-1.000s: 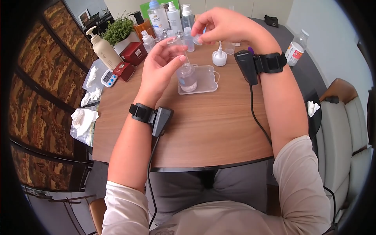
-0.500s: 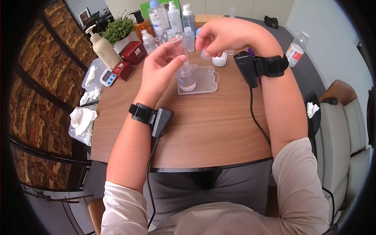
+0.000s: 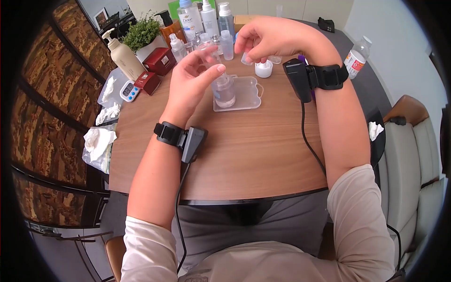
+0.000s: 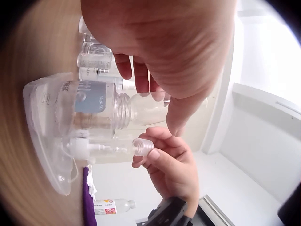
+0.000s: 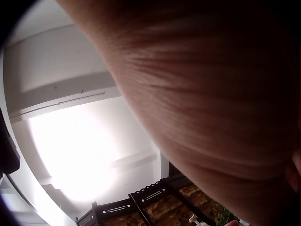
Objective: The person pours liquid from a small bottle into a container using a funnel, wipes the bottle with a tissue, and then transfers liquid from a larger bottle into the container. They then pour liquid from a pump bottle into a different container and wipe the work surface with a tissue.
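In the head view my left hand (image 3: 190, 82) grips a small clear container (image 3: 209, 55) above a large clear bottle (image 3: 224, 93) holding a little liquid. The left wrist view shows this container (image 4: 146, 109) tipped mouth-down against the threaded neck of the labelled bottle (image 4: 91, 106). The bottle stands on a translucent tray (image 3: 249, 96). To the right, my right hand (image 3: 277, 40) pinches a small clear threaded piece (image 4: 143, 147) with thumb and fingers. A white pump top (image 3: 263, 69) stands on the table below it. The right wrist view shows mostly skin.
Several bottles, including a blue-capped one (image 3: 190, 23), line the back beside a potted plant (image 3: 142, 35). Red boxes (image 3: 159, 62), a beige pump bottle (image 3: 126, 58) and a timer (image 3: 129, 90) are at the left. A labelled bottle (image 3: 355, 61) stands far right.
My right hand has come down slightly with the small clear piece, from beside the back bottles to near the white pump top. The left hand keeps its grip over the bottle, almost unmoved.
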`<state>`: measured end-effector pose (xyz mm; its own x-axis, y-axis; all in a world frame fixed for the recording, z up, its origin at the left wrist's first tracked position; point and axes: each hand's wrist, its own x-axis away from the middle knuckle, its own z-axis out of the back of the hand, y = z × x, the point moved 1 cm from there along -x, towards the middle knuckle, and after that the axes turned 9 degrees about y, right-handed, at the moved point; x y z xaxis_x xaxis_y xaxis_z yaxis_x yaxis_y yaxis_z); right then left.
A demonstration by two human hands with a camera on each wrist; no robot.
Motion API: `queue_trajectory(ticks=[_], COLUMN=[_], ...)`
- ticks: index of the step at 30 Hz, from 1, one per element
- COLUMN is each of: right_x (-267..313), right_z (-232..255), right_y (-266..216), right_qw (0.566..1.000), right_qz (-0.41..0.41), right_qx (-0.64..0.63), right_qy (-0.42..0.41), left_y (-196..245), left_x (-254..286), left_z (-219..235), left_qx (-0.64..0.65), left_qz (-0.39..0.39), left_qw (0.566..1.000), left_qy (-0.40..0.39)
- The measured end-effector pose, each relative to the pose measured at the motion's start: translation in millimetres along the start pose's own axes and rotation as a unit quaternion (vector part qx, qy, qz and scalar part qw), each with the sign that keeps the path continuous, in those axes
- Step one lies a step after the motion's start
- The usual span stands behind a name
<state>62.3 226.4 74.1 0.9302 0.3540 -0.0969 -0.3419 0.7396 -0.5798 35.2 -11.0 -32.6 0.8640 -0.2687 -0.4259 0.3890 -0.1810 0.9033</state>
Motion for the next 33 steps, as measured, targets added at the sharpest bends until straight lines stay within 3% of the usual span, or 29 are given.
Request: queue_trajectory(ticks=[10,15,18,25,33], right_x=[-0.9,-1.7,-3.1,-2.5,-3.7], right_z=[0.9,1.1,2.4,1.9,1.2], right_y=[2.6,3.7,5.9,5.6,3.9], right_qw=[1.0,1.0,1.0,0.999,0.999], right_qz=[0.01,0.019,0.024,0.037,0.035], right_qx=[-0.009,-0.004,-0.009,-0.017,-0.017], right_qy=[0.004,0.002,0.001,0.005,0.002], left_y=[3.4,-3.7,-6.2,-0.7,-2.5], left_x=[0.4,-0.7,-1.6,3.2,-0.8], left_z=[-4.3,-1.9,-4.8,-6.4,-3.6], left_qx=[0.045,-0.052,-0.023,0.006,-0.051], left_qz=[-0.028,-0.064,-0.081,-0.05,-0.067], left_qw=[0.998,0.996,0.996,0.999,0.996], left_qy=[0.037,0.022,0.015,0.019,0.017])
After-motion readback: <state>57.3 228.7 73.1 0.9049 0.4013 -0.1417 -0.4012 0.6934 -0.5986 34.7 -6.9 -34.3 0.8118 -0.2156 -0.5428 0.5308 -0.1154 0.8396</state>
